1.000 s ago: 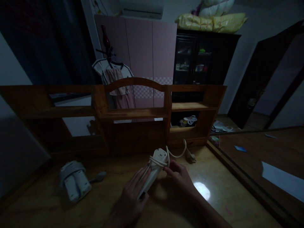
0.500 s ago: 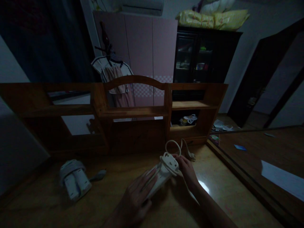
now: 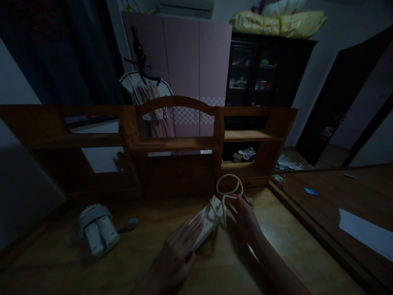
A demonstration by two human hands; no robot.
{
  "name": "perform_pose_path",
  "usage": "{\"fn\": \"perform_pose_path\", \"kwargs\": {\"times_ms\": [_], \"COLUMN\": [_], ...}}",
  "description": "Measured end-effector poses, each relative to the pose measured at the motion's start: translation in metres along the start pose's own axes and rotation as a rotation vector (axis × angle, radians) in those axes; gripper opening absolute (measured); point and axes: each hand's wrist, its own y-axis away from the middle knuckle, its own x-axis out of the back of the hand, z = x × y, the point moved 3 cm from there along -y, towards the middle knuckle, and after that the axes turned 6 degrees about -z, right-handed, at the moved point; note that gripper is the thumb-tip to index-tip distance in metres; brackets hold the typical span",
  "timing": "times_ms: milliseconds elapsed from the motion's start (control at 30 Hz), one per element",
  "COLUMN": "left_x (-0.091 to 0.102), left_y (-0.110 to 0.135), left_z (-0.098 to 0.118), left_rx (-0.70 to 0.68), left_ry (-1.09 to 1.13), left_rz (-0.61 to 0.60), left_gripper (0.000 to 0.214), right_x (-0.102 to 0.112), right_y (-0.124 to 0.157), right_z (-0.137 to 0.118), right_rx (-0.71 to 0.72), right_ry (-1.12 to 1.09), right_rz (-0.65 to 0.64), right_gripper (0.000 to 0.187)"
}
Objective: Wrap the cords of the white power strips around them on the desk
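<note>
A white power strip (image 3: 206,227) is tilted over the wooden desk, and my left hand (image 3: 178,250) is closed around its near part. The far end of the strip has loops of its own white cord (image 3: 221,211) about it. My right hand (image 3: 245,217) pinches that cord just right of the strip's far end. Beyond my fingers a loose loop stands up, and the plug (image 3: 250,200) lies on the desk, partly hidden behind the hand. At the left rests a second white power strip (image 3: 101,235) wrapped in its cord, its grey plug (image 3: 132,223) beside it.
A wooden shelf unit (image 3: 175,144) stands along the back of the desk (image 3: 147,250). On the right, past a raised edge (image 3: 307,219), a brown surface holds a white sheet (image 3: 365,231) and a small blue card (image 3: 311,191).
My right hand has drawn the cord slightly to the right, away from the strip's end. The loops there look looser and the free loop is larger. My left hand stays on the strip.
</note>
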Motion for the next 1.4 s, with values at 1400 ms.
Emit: {"fn": "perform_pose_path", "kwargs": {"times_ms": [1400], "left_x": [0.003], "left_y": [0.009], "left_z": [-0.002], "left_rx": [-0.154], "left_ry": [0.059], "left_rz": [0.155], "left_gripper": [0.076], "right_x": [-0.038], "right_y": [0.016], "right_z": [0.009], "right_rx": [-0.270], "right_ry": [-0.308], "right_rz": [-0.234], "right_gripper": [0.047]}}
